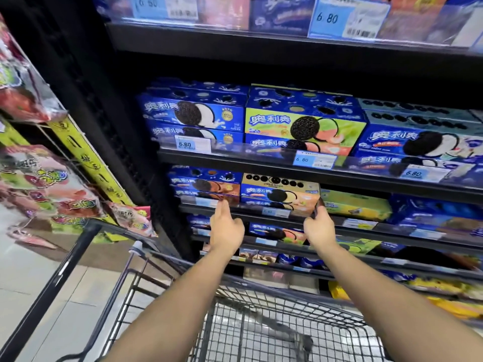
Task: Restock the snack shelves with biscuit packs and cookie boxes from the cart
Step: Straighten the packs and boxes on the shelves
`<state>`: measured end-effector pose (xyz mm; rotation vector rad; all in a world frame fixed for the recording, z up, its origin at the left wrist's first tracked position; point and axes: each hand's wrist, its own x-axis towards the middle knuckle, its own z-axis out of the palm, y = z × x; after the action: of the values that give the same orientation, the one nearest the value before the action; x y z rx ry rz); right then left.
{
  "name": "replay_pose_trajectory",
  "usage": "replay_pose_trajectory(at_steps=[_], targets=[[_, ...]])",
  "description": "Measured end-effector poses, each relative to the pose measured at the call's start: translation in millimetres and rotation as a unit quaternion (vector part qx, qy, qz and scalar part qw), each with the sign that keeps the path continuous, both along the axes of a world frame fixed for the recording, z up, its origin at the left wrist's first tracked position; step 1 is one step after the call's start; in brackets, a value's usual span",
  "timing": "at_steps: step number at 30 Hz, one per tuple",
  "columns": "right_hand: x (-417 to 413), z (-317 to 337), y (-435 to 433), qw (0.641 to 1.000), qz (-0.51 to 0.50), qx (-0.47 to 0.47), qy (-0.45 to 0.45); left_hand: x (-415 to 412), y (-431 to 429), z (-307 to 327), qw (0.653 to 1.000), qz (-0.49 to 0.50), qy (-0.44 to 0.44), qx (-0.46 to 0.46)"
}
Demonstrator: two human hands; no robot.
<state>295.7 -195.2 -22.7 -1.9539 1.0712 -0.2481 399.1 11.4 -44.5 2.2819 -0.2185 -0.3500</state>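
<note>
Here, my hands: two, both stretched out over the cart to the same shelf.
Left hand (pixel 226 227): fingers straight and loosely spread, holding nothing. The tips reach the front rail under the blue-and-orange boxes; I cannot tell whether they touch it.
Right hand (pixel 319 227): fingers curled round the right end of the tan-topped stack (pixel 279 195), low at its front corner.
Tan-topped stack: two cookie boxes, one on the other, on the work shelf (pixel 392 228). I cannot tell which of the two I actually grip.
Blue-and-orange boxes (pixel 206 185): two fronts show, stacked, right against the left side of the tan-topped stack.
Yellow-green box (pixel 355 205): one, lower than the stack, just to the right of my right hand. The blue boxes beyond it are too blurred to count.
Shelf above: three stacks side by side, each showing two fronts. They are dark blue boxes (pixel 193 113), green-and-pink boxes (pixel 304 125) and pale blue boxes (pixel 418 142).
Price tags (pixel 313 161): three reading 6.80 on that shelf's rail, and two more on the top shelf.
In the way: a clear rail strip covers the lower box fronts, and the board above sits close over the tan-topped stack.
Cart (pixel 167 257): one, made of wire, under my forearms and nosed up to the foot of the shelves.
Candy bags (pixel 39 189): hanging on a rack at the left, too blurred to count.
</note>
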Motion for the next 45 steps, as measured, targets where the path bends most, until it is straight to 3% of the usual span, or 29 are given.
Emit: replay_pose_trajectory(at_steps=[8, 15, 22, 29, 45], targets=[[-36.1, 18.7, 11.9, 0.997, 0.061, -0.007, 0.054, -25.5, 11.7, 17.4, 0.995, -0.075, -0.019, 0.063], [-91.6, 51.9, 3.9, 0.977, 0.162, -0.032, 0.134, -70.3, -6.2, 59.8, 0.969, -0.183, -0.072, 0.151], [-174.8, 122.9, -22.8, 0.935, 0.209, -0.179, 0.222, -142.0, -57.9, 135.3, 0.903, -0.278, -0.175, 0.278], [-301.1, 197.7, -67.3, 0.875, 0.224, -0.332, 0.272, -244.9, -123.5, 202.6, 0.845, -0.338, -0.257, 0.325], [-485.1, 423.0, -229.9, 0.877, -0.011, -0.412, 0.248, -377.8, -349.3, 410.0, 0.777, -0.406, -0.452, 0.166]])
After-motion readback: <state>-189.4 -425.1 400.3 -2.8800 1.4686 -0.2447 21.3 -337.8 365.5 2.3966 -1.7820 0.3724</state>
